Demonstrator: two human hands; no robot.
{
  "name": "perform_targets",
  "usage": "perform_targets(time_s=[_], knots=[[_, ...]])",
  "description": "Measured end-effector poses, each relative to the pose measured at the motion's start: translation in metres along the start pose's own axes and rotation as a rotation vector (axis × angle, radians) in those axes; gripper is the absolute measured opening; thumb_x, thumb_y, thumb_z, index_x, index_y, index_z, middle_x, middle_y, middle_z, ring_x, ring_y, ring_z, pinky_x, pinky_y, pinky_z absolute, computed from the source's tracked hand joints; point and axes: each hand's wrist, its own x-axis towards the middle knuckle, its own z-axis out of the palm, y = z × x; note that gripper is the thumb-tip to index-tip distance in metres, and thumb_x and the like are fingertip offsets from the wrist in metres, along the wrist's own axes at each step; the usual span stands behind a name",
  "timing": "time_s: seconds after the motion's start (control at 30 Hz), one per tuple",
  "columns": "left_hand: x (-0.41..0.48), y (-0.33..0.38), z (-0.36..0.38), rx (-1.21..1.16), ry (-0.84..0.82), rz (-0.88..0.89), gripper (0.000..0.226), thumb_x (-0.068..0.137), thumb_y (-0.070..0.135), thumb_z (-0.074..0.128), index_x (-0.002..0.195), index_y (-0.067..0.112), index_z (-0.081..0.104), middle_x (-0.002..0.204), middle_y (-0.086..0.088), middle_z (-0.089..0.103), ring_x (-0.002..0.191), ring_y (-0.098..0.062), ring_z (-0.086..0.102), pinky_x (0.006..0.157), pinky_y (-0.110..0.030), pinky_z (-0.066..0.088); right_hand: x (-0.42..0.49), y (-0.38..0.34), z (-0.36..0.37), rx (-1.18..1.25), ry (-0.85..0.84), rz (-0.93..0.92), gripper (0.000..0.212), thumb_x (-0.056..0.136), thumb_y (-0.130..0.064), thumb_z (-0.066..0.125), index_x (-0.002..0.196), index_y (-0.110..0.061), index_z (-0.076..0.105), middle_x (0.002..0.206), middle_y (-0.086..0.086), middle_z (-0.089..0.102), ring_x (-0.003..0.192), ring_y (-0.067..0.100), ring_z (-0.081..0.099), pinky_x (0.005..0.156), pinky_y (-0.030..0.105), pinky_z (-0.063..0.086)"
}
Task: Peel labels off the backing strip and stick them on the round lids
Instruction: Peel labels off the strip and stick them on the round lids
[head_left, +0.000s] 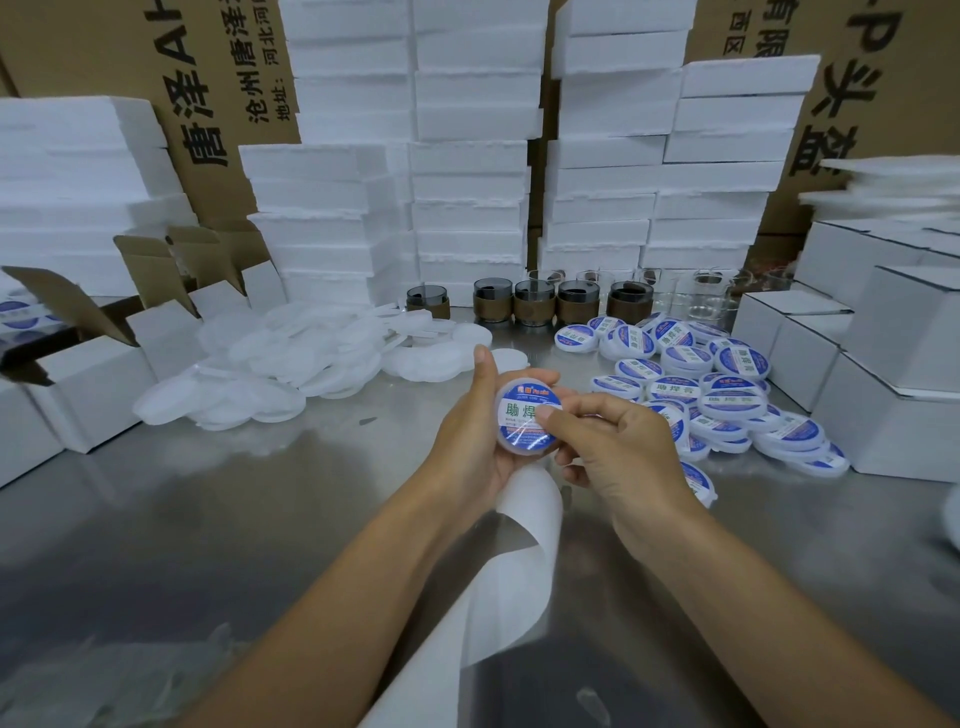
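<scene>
My left hand (470, 441) grips a round translucent lid (525, 448) by its rim above the steel table. A blue and white round label (522, 410) lies on the lid's face. My right hand (618, 447) presses its thumb onto the label's right half, fingers curled around the lid's edge. A white backing strip (519, 551) hangs down from under my left hand and curls toward me. A heap of plain unlabelled lids (291, 364) lies at the left. A heap of labelled lids (727, 395) lies at the right.
Open white cartons (104, 364) stand at the left, closed white boxes (883, 364) at the right. A row of glass cups with brown sleeves (530, 304) and clear glasses (701, 296) stands behind the lids. Stacked white foam blocks (467, 156) and cardboard boxes fill the back.
</scene>
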Motion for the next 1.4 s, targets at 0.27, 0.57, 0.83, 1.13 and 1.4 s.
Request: perform_targets(time_s=[0.27, 0.57, 0.83, 1.13, 1.4], knots=[[-0.004, 0.004, 0.004, 0.037, -0.070, -0.008, 0.057, 0.077, 0.058, 0.037, 0.093, 0.013, 0.068, 0.089, -0.009, 0.074, 0.090, -0.023, 0.069, 0.080, -0.033, 0.057, 0.003, 0.003, -0.001, -0.006, 0.057, -0.017, 0.010, 0.073, -0.014, 0.077, 0.073, -0.012, 0.067, 0.055, -0.008, 0.066, 0.039, -0.001, 0.054, 0.041, 0.012, 0.044], [-0.012, 0.002, 0.003, 0.105, -0.112, 0.071, 0.021, 0.097, 0.015, 0.046, 0.100, 0.016, 0.067, 0.099, -0.006, 0.073, 0.092, -0.020, 0.070, 0.077, -0.026, 0.057, 0.005, 0.009, -0.002, -0.159, 0.069, -0.198, 0.016, 0.075, -0.021, 0.074, 0.068, -0.014, 0.061, 0.051, -0.005, 0.063, 0.044, 0.000, 0.056, 0.047, 0.016, 0.045], [-0.014, 0.002, 0.007, 0.147, -0.085, 0.099, 0.023, 0.098, 0.016, 0.045, 0.100, 0.019, 0.068, 0.090, -0.002, 0.074, 0.081, -0.013, 0.070, 0.070, -0.022, 0.055, 0.003, 0.015, -0.001, -0.544, 0.084, -0.477, 0.017, 0.086, -0.035, 0.056, 0.080, -0.021, 0.047, 0.059, -0.006, 0.051, 0.061, 0.010, 0.052, 0.059, 0.035, 0.043], [-0.013, 0.003, 0.004, -0.025, -0.129, 0.063, 0.025, 0.098, 0.015, 0.041, 0.102, 0.012, 0.065, 0.100, -0.002, 0.073, 0.094, -0.017, 0.070, 0.079, -0.025, 0.056, 0.006, 0.016, -0.002, -0.516, 0.111, -0.420, 0.039, 0.078, -0.048, 0.063, 0.087, -0.022, 0.035, 0.062, -0.004, 0.053, 0.058, 0.015, 0.053, 0.055, 0.035, 0.040], [-0.011, 0.002, 0.000, -0.101, -0.197, 0.054, 0.029, 0.083, 0.024, 0.052, 0.102, 0.009, 0.069, 0.102, -0.008, 0.071, 0.096, -0.022, 0.067, 0.086, -0.032, 0.054, 0.007, 0.010, -0.003, -0.027, -0.148, -0.210, 0.014, 0.088, -0.026, 0.060, 0.077, -0.024, 0.069, 0.069, -0.012, 0.071, 0.061, -0.003, 0.063, 0.054, 0.011, 0.048]])
